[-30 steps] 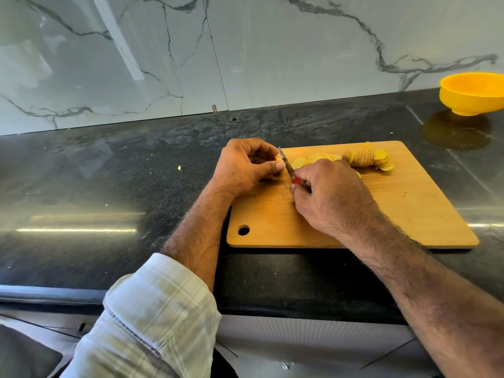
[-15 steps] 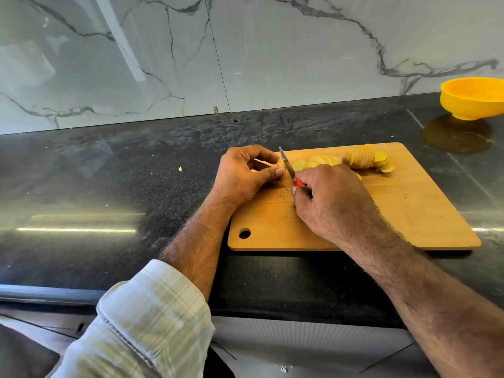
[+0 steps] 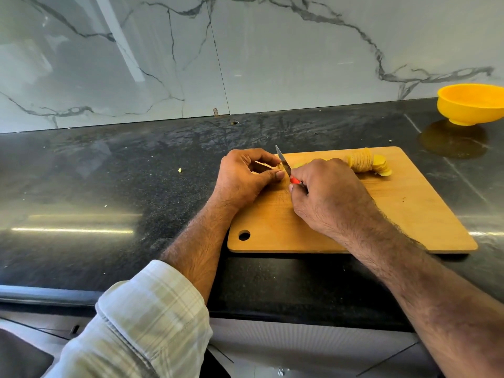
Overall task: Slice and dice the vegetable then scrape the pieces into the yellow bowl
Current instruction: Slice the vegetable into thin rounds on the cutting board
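Knife (image 3: 283, 161) in my right hand (image 3: 327, 195), fingers curled round its red handle, blade tilted up and away so the tip points toward the wall. My left hand (image 3: 245, 177) sits just left of the blade at the far-left corner of the board (image 3: 409, 214), thumb and forefinger pinching what looks like a thin pale bit of vegetable; the piece is mostly hidden, so I cannot say how much is left of it. The blade stands between my two hands, close beside the left fingertips, and that gap is what the next cut turns on: I judge the edge has to come down just right of my left thumb, across the pinched piece, not along it.

The rest of the vegetable lies right of my right hand, along the far edge of the board: a run of slices (image 3: 362, 162) fanned in a row whose long axis goes left to right, some leaning on each other, part of it hidden by my knuckles. They are round slices, not yet diced, as far as I can tell.

The bowl (image 3: 469, 105) stands on the worktop (image 3: 109, 186) well off to the far right, apart from the board, so my right hand is the nearer one for scraping later
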Available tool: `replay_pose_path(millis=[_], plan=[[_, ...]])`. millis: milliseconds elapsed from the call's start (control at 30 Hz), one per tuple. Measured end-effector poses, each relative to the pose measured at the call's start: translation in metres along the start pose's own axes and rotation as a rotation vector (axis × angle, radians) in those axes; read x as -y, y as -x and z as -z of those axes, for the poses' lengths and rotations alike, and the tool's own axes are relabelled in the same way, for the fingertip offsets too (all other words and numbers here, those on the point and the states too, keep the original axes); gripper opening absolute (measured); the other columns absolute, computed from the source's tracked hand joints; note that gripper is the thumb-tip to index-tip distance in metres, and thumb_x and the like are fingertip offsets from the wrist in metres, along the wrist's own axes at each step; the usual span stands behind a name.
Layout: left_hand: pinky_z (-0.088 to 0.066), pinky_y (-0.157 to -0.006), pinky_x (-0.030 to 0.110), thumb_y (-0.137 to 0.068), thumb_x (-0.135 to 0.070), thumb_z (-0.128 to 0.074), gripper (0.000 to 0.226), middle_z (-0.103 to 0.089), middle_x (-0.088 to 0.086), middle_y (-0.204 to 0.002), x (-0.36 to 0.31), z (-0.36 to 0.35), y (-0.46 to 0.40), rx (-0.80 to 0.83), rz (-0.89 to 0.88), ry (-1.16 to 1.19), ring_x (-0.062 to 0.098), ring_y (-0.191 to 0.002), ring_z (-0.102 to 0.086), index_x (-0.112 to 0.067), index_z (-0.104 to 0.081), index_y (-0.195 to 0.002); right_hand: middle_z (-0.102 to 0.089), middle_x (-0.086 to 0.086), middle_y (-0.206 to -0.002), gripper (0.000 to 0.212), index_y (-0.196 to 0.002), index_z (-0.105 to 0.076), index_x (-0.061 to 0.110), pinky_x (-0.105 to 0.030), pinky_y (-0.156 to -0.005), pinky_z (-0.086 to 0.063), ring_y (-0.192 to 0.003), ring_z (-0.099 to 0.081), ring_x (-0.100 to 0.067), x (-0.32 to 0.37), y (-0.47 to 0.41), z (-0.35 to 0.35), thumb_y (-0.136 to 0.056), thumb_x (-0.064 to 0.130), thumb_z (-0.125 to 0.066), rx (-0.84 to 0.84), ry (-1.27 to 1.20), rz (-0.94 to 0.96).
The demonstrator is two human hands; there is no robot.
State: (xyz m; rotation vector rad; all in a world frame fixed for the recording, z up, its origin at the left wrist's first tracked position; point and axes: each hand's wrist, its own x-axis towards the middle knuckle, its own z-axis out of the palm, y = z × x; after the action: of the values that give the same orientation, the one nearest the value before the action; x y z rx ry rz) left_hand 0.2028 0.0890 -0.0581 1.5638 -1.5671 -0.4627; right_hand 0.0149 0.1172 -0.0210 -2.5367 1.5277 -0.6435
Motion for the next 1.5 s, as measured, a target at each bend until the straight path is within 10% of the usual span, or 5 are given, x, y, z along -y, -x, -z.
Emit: replay_pose_path(millis=[433, 600, 1000, 1267, 1500], plan=[[-0.062, -0.088, 0.032, -0.080, -0.032, -0.091, 0.019, -0.078, -0.019, -0.096, -0.001, 0.000, 0.001, -0.018, 0.002, 0.008, -0.002, -0.086, -0.073, -0.031, -0.082, -0.097, -0.044, 0.003, -0.070, 0.023, -0.107, -0.069, 0.008, -0.030, -0.073, -0.037, -0.081, -0.048, -0.019, 0.005, -0.021, 0.017, -0.102, 0.025, -0.055, 0.288, 0.128, 0.009], [-0.062, -0.088, 0.029, -0.081, -0.030, -0.091, 0.017, -0.078, -0.018, -0.093, -0.002, 0.002, 0.002, -0.016, 0.013, 0.020, -0.003, -0.084, -0.073, -0.029, -0.082, -0.096, -0.058, -0.001, -0.078, 0.021, -0.104, -0.069, 0.014, -0.031, -0.068, -0.055, -0.077, -0.060, -0.017, 0.014, -0.024, 0.015, -0.098, 0.033, -0.062, 0.260, 0.107, -0.054], [-0.062, -0.089, 0.028, -0.081, -0.029, -0.091, 0.018, -0.079, -0.017, -0.096, -0.003, 0.002, 0.002, -0.004, 0.024, 0.032, -0.004, -0.086, -0.074, -0.027, -0.082, -0.096, -0.054, 0.000, -0.073, 0.021, -0.087, -0.061, 0.017, -0.024, -0.051, -0.040, -0.068, -0.054, -0.014, 0.009, -0.022, 0.011, -0.098, 0.034, -0.063, 0.241, 0.131, -0.054], [-0.060, -0.087, 0.025, -0.082, -0.031, -0.091, 0.022, -0.079, -0.013, -0.095, -0.002, 0.003, 0.001, 0.009, 0.037, 0.025, -0.001, -0.084, -0.075, -0.025, -0.081, -0.100, -0.053, 0.002, -0.081, 0.026, -0.116, -0.068, 0.018, -0.025, -0.050, -0.034, -0.070, -0.050, -0.013, 0.009, -0.018, 0.001, -0.094, 0.032, -0.064, 0.282, 0.198, -0.030], [-0.058, -0.081, 0.014, -0.083, -0.016, -0.089, 0.031, -0.079, -0.008, -0.100, 0.002, 0.004, -0.001, -0.007, 0.053, 0.087, 0.004, -0.088, -0.076, -0.021, -0.079, -0.112, -0.063, -0.001, -0.083, 0.017, -0.098, -0.069, 0.020, -0.035, -0.071, -0.060, -0.079, -0.062, -0.018, -0.009, -0.015, 0.015, -0.098, 0.034, -0.061, 0.264, 0.230, 0.024]])
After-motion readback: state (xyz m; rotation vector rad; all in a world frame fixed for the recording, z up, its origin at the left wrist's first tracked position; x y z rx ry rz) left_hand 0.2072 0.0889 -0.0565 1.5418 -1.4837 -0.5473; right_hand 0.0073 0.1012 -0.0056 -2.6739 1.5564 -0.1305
